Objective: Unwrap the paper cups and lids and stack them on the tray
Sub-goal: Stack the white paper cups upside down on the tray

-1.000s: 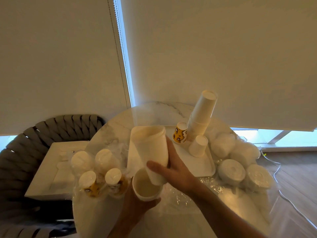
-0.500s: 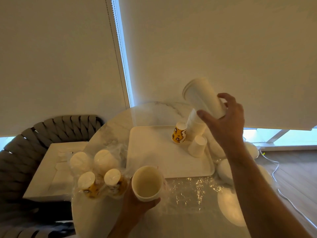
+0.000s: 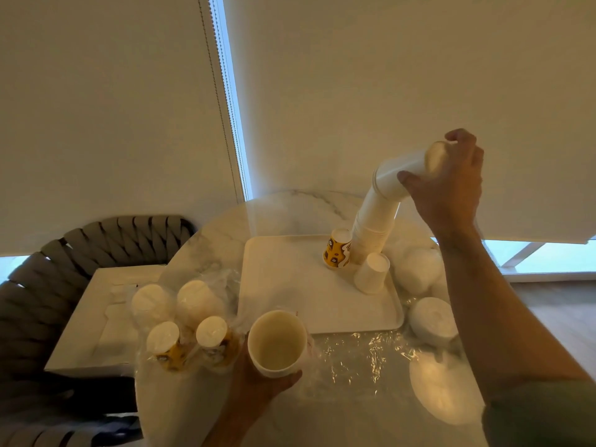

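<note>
Wrapped cups (image 3: pixel 185 324) are sitting bagged in plastic at the left of the tabletop (image 3: pixel 338 411). Just beside them, the left hand (image 3: pixel 258 387) is curling its fingers around an upright, empty cup (image 3: pixel 277 343). On the tray (image 3: pixel 290 291) a patterned cup (image 3: pixel 337 248) and a small white cup (image 3: pixel 371 272) are standing upside down beside a tall stack of cups (image 3: pixel 374 225). The right hand (image 3: pixel 451 185) is gripping a cup bundle (image 3: pixel 403 172), tilting it onto the stack's top.

No text, brand, number or sign can be read. Only a dark cartoon-like pattern is seen on the yellow printed paper cup (image 3: pixel 337 250) on the white tray (image 3: pixel 290 285).
</note>
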Tool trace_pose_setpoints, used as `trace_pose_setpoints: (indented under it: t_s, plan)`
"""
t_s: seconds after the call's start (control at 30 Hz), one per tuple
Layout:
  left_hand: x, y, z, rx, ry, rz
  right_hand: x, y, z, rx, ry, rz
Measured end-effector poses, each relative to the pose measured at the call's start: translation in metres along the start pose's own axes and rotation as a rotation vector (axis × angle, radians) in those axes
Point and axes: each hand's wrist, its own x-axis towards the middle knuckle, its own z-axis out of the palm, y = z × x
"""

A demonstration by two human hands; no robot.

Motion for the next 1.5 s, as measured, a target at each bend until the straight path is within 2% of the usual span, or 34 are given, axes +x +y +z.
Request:
trace_pose_setpoints:
  t_s: [0.13, 0.23, 0.3, 0.4, 0.47, 0.63, 0.7, 0.77, 0.83, 0.97, 1.1, 1.2, 1.23, 1.3, 1.43, 1.5]
  plan:
    - [0.001, 0.0, 0.001, -0.029, -0.007, -0.001, 0.011, 0.003, 0.016, -0.076, 0.008, -0.106]
    - [0.002, -0.002, 0.0, -0.005, -0.015, -0.005, 0.017, 0.008, 0.029, -0.172, -0.067, -0.109]
    - [0.002, -0.005, 0.0, 0.011, -0.014, -0.003, 0.018, 0.012, 0.037, -0.246, -0.159, -0.116]
    - [0.003, -0.007, -0.001, 0.051, 0.003, 0.029, 0.012, 0.021, 0.045, -0.411, -0.425, -0.075]
    - [0.003, -0.006, 0.0, 0.064, 0.002, 0.035, 0.007, 0.025, 0.046, -0.447, -0.527, -0.054]
    - [0.002, -0.008, 0.0, 0.075, 0.006, 0.019, -0.001, 0.013, 0.04, -0.444, -0.484, -0.042]
    - [0.003, -0.012, 0.001, 0.06, 0.01, 0.014, -0.015, 0.0, 0.037, -0.415, -0.432, -0.084]
    - [0.003, -0.01, 0.003, 0.047, 0.002, 0.017, -0.039, -0.014, 0.036, -0.374, -0.47, -0.155]
    - [0.004, -0.011, 0.003, 0.054, -0.012, 0.02, -0.067, -0.026, 0.036, -0.262, -0.635, -0.24]
    - [0.0, -0.012, -0.008, 0.092, -0.013, 0.024, -0.126, -0.041, 0.034, -0.106, -1.075, -0.387]
    - [0.003, -0.001, 0.0, 0.258, 0.022, 0.136, -0.169, -0.047, 0.04, -0.1, -1.32, -0.412]
    - [0.011, -0.011, 0.0, 0.613, 0.003, 0.275, -0.184, -0.048, 0.042, -0.144, -1.366, -0.465]
    - [0.013, -0.017, -0.001, 0.668, -0.017, 0.255, -0.187, -0.049, 0.042, -0.161, -1.366, -0.483]
    - [0.014, -0.021, -0.004, 0.717, 0.002, 0.226, -0.19, -0.049, 0.04, -0.182, -1.356, -0.524]
    - [0.009, 0.0, 0.002, 0.668, 0.083, 0.318, -0.192, -0.051, 0.038, -0.209, -1.337, -0.562]
    - [0.01, -0.002, 0.002, 0.624, 0.055, 0.246, -0.191, -0.052, 0.038, -0.214, -1.33, -0.575]
